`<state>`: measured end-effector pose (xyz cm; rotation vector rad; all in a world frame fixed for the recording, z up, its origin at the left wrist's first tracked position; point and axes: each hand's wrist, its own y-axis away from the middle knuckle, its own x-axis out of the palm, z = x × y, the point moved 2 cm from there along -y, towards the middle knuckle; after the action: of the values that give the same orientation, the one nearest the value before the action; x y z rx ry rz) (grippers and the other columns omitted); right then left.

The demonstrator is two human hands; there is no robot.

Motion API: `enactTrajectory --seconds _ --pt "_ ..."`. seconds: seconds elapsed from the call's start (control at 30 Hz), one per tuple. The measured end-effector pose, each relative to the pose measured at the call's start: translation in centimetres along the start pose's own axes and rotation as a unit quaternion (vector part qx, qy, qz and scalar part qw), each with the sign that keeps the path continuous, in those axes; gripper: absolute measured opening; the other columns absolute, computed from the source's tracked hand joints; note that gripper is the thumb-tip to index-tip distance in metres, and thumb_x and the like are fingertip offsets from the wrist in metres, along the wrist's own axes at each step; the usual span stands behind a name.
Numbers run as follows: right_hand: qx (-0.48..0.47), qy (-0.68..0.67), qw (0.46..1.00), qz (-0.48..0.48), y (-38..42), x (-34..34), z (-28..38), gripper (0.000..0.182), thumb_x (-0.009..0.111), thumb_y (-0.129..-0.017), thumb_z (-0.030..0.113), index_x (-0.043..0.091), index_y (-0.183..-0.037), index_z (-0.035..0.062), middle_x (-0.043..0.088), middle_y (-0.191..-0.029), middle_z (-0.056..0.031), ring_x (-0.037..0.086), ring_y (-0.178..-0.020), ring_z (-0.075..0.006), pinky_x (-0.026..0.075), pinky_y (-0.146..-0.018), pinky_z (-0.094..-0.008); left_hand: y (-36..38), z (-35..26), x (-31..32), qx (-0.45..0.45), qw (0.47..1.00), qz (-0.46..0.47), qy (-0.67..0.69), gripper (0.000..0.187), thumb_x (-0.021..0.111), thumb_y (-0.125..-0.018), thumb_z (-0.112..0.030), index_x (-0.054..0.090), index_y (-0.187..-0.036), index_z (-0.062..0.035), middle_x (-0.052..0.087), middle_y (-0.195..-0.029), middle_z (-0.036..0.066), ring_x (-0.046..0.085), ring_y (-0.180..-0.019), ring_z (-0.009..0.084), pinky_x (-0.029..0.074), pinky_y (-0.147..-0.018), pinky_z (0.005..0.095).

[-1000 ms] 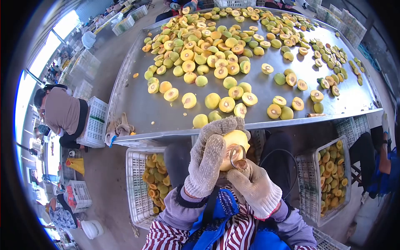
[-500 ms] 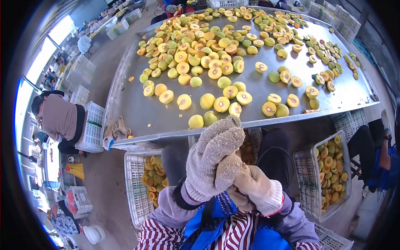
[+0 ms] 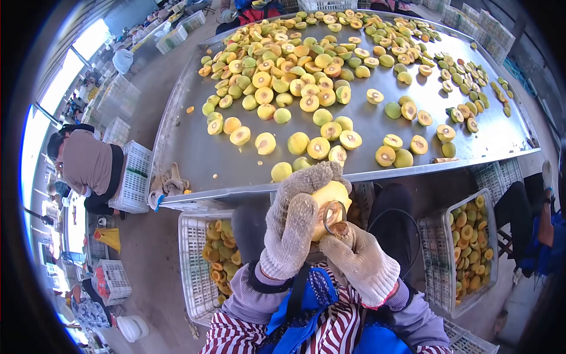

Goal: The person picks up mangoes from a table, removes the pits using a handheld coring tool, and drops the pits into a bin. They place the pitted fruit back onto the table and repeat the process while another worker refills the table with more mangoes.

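Observation:
My left hand (image 3: 290, 221), in a worn knit glove, is closed around a yellow peach half (image 3: 333, 194) with its cut face toward my right hand. My right hand (image 3: 367, 262), gloved too, grips a pitting knife (image 3: 336, 213) with a curved metal loop. The loop lies against the middle of the cut face; its handle is mostly hidden in my fingers. Both hands are in front of the near edge of the metal table (image 3: 236, 171), where many halved peaches (image 3: 280, 82) lie, several with brown pits showing.
White crates of peach halves stand below the table, one on the left (image 3: 197, 277) and one on the right (image 3: 439, 259). A pair of gloves (image 3: 170, 182) lies on the table's near left corner. A person (image 3: 88, 162) sits at the left; another person's arm (image 3: 547, 206) shows at far right.
My left hand has turned and opened up the view of the peach half, which was hidden behind the glove. The pitting knife's loop now shows against the cut face.

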<state>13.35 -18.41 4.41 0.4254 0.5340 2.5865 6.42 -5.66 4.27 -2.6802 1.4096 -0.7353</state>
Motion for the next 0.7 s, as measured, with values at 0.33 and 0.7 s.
enactTrajectory --seconds 0.33,0.7 --pt "0.082 -0.172 0.966 0.176 0.7 -0.3 0.0 0.033 0.061 -0.101 0.033 0.056 -0.086 0.0046 0.052 -0.060 -0.0004 0.045 -0.043 -0.0086 0.036 -0.041 -0.0235 -0.4 -1.0 -0.6 0.140 0.961 0.078 -0.223 0.043 0.059 -0.098 -0.026 0.057 -0.132 0.0011 0.057 -0.136 0.024 0.061 -0.120 0.0372 0.049 -0.102 0.0463" --pt "0.134 -0.428 0.832 0.328 1.4 0.0 -2.0 0.041 0.053 -0.103 0.042 0.053 -0.079 0.0083 0.041 -0.053 0.0005 0.034 -0.039 -0.0088 0.028 -0.038 -0.0239 -2.0 -2.0 -0.2 -0.011 0.968 0.212 -0.132 0.031 0.060 -0.099 -0.015 0.064 -0.124 0.0020 0.067 -0.124 0.017 0.063 -0.116 0.0250 0.049 -0.100 0.0376"
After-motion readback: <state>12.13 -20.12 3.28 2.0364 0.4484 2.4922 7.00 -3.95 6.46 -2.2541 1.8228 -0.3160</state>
